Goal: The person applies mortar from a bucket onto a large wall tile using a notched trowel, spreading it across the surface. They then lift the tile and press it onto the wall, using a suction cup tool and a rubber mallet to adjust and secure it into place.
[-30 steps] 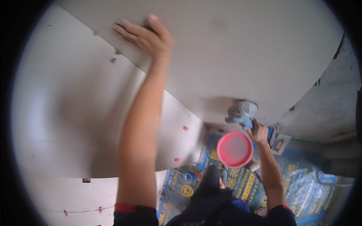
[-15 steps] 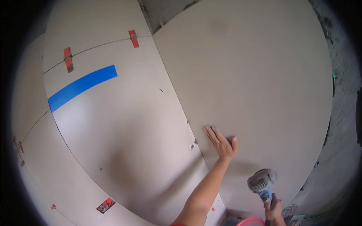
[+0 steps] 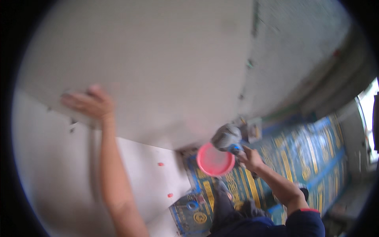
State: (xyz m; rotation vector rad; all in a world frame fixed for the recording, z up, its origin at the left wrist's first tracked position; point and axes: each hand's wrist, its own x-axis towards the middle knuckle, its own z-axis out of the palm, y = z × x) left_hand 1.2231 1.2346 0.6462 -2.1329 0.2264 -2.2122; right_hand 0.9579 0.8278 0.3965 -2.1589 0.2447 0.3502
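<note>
My left hand lies against a large beige wall tile, close to the corner with the adjoining tiled wall. Its fingers stretch out flat, smeared a little by motion, with nothing in them. In my right hand is a grey handheld power tool with a bulky rounded head and a blue band on its neck. My fingers wrap round its handle. The head of the tool hangs over a pink basin on the floor, apart from the wall tile. The tool's working face is hidden.
Patterned floor covering with blue tape strips spreads around my feet. A roll of blue tape lies at the lower left of it. Red tile clips sit on the left wall. Bare grey wall rises beyond the tile's right edge.
My view has swung right and downward, bringing the floor, basin and my legs into sight. The left hand stays by the wall tile; the right still holds the power tool.
</note>
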